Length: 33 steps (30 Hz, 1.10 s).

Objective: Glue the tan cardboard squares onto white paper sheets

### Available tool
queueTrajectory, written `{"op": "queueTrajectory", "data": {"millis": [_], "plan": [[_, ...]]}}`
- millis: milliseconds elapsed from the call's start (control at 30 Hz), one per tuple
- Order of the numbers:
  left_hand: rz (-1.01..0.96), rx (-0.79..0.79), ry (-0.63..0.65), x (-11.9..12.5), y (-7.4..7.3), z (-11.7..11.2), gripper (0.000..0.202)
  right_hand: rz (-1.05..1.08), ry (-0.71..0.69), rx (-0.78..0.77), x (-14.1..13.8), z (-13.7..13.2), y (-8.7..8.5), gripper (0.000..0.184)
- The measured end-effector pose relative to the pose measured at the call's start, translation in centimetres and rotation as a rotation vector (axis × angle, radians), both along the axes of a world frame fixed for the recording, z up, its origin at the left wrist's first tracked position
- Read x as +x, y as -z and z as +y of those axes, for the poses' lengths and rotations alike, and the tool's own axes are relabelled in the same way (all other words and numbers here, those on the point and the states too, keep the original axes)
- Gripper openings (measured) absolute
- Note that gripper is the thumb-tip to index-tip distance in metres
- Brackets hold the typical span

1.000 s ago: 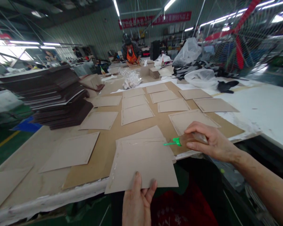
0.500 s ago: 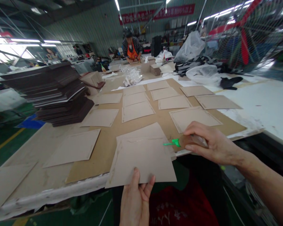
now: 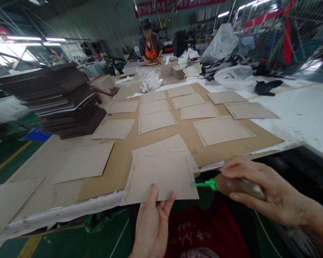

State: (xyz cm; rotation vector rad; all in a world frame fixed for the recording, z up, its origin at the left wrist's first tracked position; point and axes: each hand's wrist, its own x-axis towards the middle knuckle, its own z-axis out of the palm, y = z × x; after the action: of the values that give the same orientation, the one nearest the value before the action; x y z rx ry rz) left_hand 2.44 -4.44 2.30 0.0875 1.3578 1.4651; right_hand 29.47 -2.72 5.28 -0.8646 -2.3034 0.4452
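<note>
My left hand grips the near edge of a greyish-beige cardboard sheet, thumb on top and fingers underneath. A line of glue runs along the sheet's left side and across its far edge. In my right hand is a brown glue bottle with a green nozzle, held on its side. The nozzle tip points left at the sheet's right edge, near its lower corner. Another cardboard sheet lies partly under the held one, at the table's front edge.
Several similar sheets with glue lines lie in rows on a brown board. To the left rises a tall stack of dark sheets. Clear plastic bags and a dark glove lie farther back. A person in an orange apron stands across the table.
My right hand has brought the glue bottle nearer to me along the sheet's right edge, toward its lower corner. My left hand still holds the sheet in about the same place.
</note>
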Motion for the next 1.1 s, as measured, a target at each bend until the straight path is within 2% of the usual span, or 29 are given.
{"op": "queueTrajectory", "data": {"millis": [100,233,367,567,700,833,1000,1100], "plan": [[-0.006,0.011,0.002,0.1,-0.1,0.0,0.014,-0.032,-0.035,-0.015,0.1,-0.5,-0.1,0.035],[-0.008,0.009,-0.012,0.2,-0.2,0.2,0.011,-0.007,0.005,0.003,0.2,-0.6,-0.2,0.034],[-0.025,-0.012,-0.02,0.2,-0.2,0.2,0.009,-0.025,-0.027,-0.044,0.0,-0.8,-0.3,0.033],[-0.007,0.0,-0.025,0.1,-0.1,0.2,0.009,0.098,0.001,-0.139,0.8,-1.4,-0.5,0.034],[0.004,0.021,-0.01,0.2,0.0,0.2,0.015,0.2,0.072,-0.101,1.0,-0.3,0.4,0.03],[0.013,0.025,-0.003,0.2,0.1,0.2,0.015,0.201,0.15,-0.034,0.4,1.0,1.8,0.03],[0.008,0.003,-0.025,0.1,-0.1,0.4,0.01,0.108,0.018,-0.109,0.5,0.5,1.8,0.03],[0.021,-0.003,-0.021,0.1,0.0,0.5,0.01,0.145,0.022,-0.09,0.5,0.4,1.6,0.033]]}}
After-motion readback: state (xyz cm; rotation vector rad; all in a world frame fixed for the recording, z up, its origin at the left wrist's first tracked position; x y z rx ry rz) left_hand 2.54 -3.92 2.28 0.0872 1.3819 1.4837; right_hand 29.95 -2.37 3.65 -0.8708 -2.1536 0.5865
